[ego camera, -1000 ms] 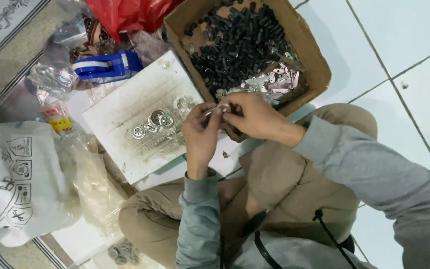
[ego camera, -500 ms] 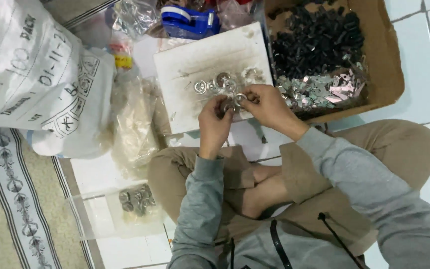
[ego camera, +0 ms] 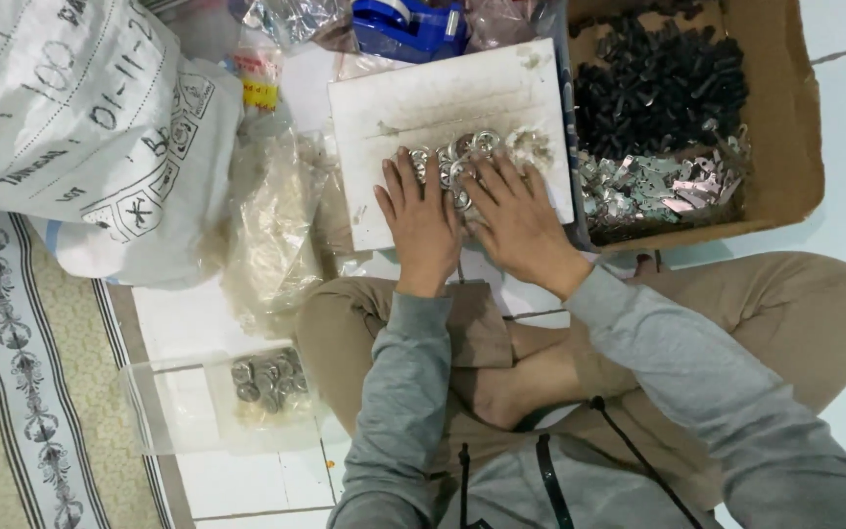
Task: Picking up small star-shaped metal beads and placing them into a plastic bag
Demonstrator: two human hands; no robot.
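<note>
Sitting cross-legged on tile, white board [ego camera: 443,108] in front of my knees. My left hand [ego camera: 421,220] lies palm-down on the board's near edge, fingers spread and flat, closed on nothing. My right hand [ego camera: 516,220] lies just beside it, also flat, fingers loose and apart, fingertips over the small heap of silver metal rings [ego camera: 457,157] near the board's middle. Part of the heap is hidden under my fingers, so I cannot tell how many rings there are, nor whether any sits pinched beneath a fingertip. The rings are too small to make out in detail; they read as round and shiny. Right of the board, touching its edge, stands a cardboard box [ego camera: 785,118], its far end cut off by the frame; inside, a mass of small black pieces [ego camera: 663,83] and, nearer me, a pile of flat silver bits [ego camera: 653,191], shapes unclear. Beyond the board's far edge, a blue tape dispenser [ego camera: 408,24], cropped at the top. Left of the board, crumpled clear plastic bags [ego camera: 276,225], contents blurred, and past them a big white sack [ego camera: 70,127], partly out of frame. Near my left knee, a clear plastic tray [ego camera: 173,407] holding a few more round metal pieces.
</note>
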